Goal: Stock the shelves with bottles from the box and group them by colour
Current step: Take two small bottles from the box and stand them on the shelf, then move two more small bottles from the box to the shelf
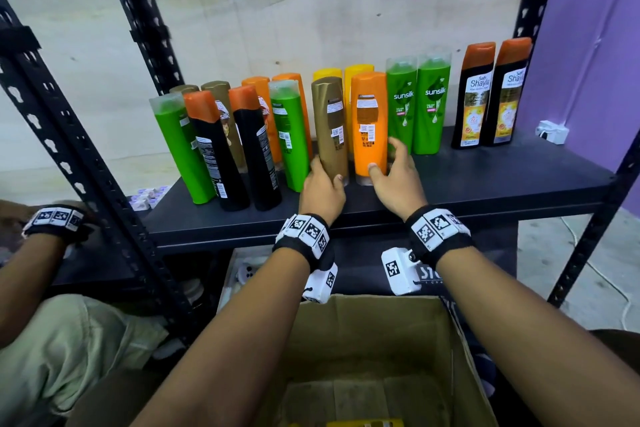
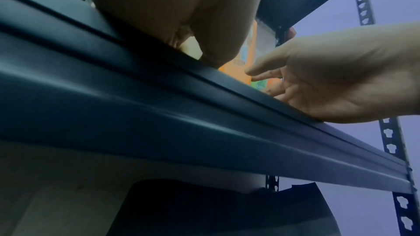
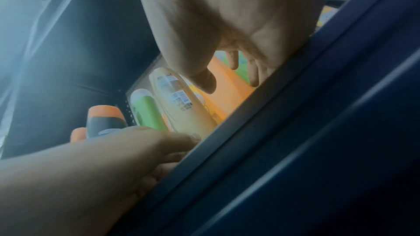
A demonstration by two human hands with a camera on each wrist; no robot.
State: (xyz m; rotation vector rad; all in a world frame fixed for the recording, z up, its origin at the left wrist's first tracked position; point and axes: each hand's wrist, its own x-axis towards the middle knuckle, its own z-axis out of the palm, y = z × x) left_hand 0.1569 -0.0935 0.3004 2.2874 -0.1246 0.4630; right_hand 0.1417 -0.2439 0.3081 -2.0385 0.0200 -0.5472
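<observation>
On the black shelf (image 1: 485,180) bottles stand in mixed colours. My left hand (image 1: 325,172) grips the base of a gold bottle (image 1: 329,125), thumb in front and fingers on its left side. My right hand (image 1: 384,158) holds the foot of the orange bottle (image 1: 369,121) beside it, thumb on the front, fingers round its right side. Both bottles stand upright on the shelf, labels facing me. In the right wrist view the gold bottle (image 3: 179,100) and the orange bottle (image 3: 227,92) show above the shelf's edge. The cardboard box (image 1: 363,340) sits open below my forearms.
Right of my hands stand two green bottles (image 1: 417,104) and two black orange-capped bottles (image 1: 491,94). To the left is a mixed cluster of green (image 1: 180,149), black (image 1: 218,152), orange and gold bottles; yellow ones (image 1: 327,74) stand behind. Another person's arm (image 1: 34,253) reaches in at far left.
</observation>
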